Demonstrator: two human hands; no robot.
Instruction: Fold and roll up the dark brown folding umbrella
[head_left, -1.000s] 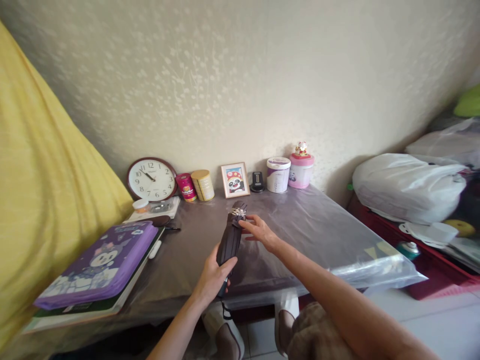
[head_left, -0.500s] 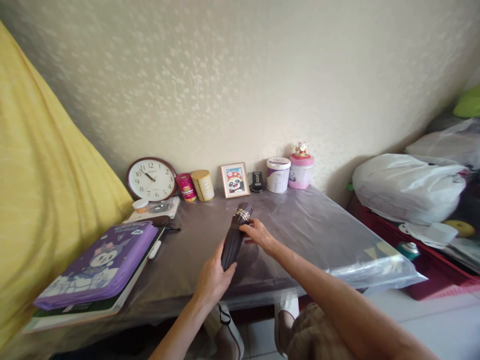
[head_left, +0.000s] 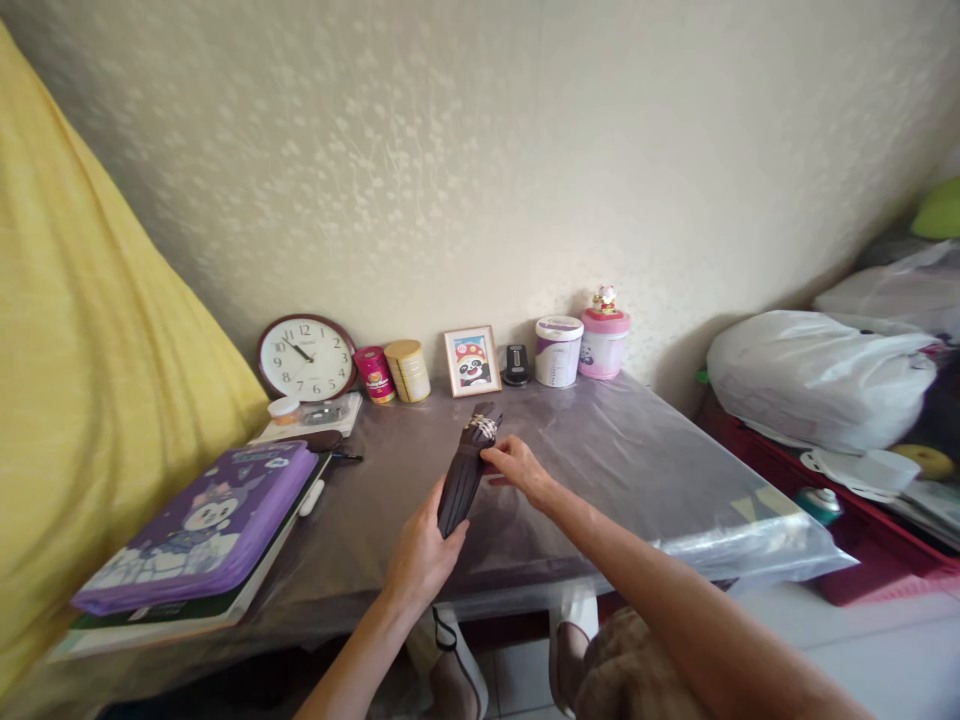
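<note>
Now: two tins, eleven o'clock from one umbrella | left hand clamped round its lower end, umbrella over one table | right hand touching its two o'clock edge, grip unclear | two tubs, past one o'clock

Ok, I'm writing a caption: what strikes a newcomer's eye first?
Probably the yellow curtain along the left edge. Then the furled dark umbrella in the left hand at centre, the right hand touching it. Beyond it, a framed panda picture stands by the wall.
</note>
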